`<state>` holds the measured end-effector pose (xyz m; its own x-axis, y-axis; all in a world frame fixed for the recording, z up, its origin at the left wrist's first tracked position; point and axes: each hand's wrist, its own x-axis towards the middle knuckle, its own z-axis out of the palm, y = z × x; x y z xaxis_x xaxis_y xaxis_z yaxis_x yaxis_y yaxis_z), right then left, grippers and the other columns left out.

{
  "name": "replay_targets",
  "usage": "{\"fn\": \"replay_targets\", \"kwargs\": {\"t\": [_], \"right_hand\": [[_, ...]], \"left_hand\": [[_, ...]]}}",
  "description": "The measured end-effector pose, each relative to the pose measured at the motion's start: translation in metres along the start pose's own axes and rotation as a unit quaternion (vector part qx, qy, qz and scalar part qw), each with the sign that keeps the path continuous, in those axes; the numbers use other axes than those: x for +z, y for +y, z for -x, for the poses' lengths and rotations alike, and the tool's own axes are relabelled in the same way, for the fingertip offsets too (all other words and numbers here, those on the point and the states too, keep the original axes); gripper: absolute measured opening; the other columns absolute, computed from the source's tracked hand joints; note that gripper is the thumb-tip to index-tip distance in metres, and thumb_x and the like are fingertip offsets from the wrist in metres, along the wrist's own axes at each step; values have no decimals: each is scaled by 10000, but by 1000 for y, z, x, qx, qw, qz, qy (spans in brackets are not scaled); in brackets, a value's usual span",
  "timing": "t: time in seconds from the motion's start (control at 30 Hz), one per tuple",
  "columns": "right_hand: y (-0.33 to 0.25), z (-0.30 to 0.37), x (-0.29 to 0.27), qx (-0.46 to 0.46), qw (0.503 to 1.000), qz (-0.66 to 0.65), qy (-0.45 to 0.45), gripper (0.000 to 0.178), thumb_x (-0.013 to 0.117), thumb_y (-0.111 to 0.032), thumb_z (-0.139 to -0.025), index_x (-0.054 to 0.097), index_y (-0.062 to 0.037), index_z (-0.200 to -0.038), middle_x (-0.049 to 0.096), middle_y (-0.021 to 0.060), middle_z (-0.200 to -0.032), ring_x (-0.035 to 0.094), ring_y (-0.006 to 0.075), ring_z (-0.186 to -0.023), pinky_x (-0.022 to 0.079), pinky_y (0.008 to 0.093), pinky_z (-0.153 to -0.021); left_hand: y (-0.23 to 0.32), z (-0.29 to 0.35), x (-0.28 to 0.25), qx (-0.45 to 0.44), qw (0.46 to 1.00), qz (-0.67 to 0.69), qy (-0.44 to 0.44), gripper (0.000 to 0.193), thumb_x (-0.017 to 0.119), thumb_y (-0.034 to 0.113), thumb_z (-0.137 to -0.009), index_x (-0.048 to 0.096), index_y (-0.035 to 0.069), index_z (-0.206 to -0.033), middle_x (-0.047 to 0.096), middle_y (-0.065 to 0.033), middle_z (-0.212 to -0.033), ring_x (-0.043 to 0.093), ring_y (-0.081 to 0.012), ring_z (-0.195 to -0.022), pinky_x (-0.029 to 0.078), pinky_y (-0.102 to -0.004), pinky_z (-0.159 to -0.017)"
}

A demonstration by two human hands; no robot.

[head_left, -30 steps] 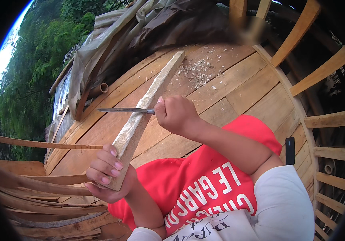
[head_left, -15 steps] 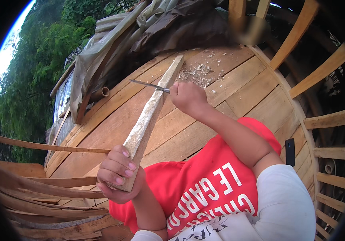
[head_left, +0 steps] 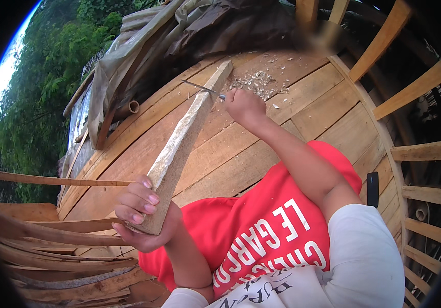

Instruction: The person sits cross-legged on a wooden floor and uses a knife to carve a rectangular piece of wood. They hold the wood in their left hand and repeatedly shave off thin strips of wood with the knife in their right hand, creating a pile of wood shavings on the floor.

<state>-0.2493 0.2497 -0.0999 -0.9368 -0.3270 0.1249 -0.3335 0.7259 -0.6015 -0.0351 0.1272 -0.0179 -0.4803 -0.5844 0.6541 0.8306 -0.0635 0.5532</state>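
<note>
My left hand (head_left: 146, 218) is closed round the near end of a long squared wooden stick (head_left: 182, 143), which slants up and away to the right. The stick's upper face is pale and unevenly cut. In my right hand (head_left: 246, 109) is the handle of a knife (head_left: 203, 89), mostly hidden by the fingers. Its thin metal blade lies across the stick near the far end, pointing left. Wood shavings (head_left: 256, 82) are scattered on the plank floor (head_left: 261, 146) just beyond my right hand.
Upright wooden slats (head_left: 423, 150) line the right side. A dark flat rectangular object (head_left: 373, 189) lies at the right edge of the planks. Several long wooden strips (head_left: 72, 251) are stacked at the lower left. Crumpled plastic sheeting (head_left: 133, 66) hangs at the back left, beside a bamboo tube (head_left: 128, 109).
The knife has slid farther up the stick toward its far end, with my right hand moving away. My left hand and the near end of the stick have shifted slightly up and left.
</note>
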Motion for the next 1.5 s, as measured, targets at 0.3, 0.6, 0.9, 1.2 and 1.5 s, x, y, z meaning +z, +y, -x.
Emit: {"fn": "replay_targets", "kwargs": {"t": [0.3, 0.6, 0.9, 1.2, 1.5], "right_hand": [[-21, 21, 5, -21, 998, -56, -5, 490, 397, -287, -950, 676, 1, -669, 646, 257, -681, 660, 446, -695, 539, 542, -688], [6, 7, 21, -119, 989, -67, 64, 501, 420, -251, -943, 584, -26, -526, 555, 247, -538, 599, 450, -552, 507, 549, -580], [-14, 11, 24, -99, 989, -61, 92, 495, 431, -255, -941, 513, -41, -502, 534, 227, -515, 578, 425, -515, 481, 543, -526], [-34, 20, 13, -145, 987, -31, 68, 483, 456, -262, -919, 593, -39, -512, 580, 206, -529, 618, 406, -512, 528, 503, -548], [-43, 34, 4, -176, 984, -40, 1, 477, 436, -262, -929, 637, -18, -571, 618, 222, -589, 640, 405, -565, 536, 503, -584]], "left_hand": [[-4, 1, -3, 2, 999, -11, 38, 392, 246, 394, -1018, 467, 156, -798, 492, -5, -711, 501, -178, -724, 374, -404, -858], [-7, -2, 7, -10, 993, -29, 111, 359, 271, 359, -1003, 482, 146, -805, 509, -17, -716, 506, -181, -734, 375, -408, -885], [-3, -2, 11, -10, 989, -21, 147, 317, 316, 327, -988, 478, 141, -789, 494, -20, -693, 504, -178, -730, 383, -403, -886], [-14, -1, -4, 0, 987, -38, 155, 289, 327, 316, -971, 452, 137, -782, 477, -24, -690, 495, -180, -722, 386, -413, -899], [-17, 2, -6, 6, 993, -45, 113, 279, 313, 307, -973, 457, 135, -806, 484, -23, -699, 490, -189, -721, 382, -420, -909]]}}
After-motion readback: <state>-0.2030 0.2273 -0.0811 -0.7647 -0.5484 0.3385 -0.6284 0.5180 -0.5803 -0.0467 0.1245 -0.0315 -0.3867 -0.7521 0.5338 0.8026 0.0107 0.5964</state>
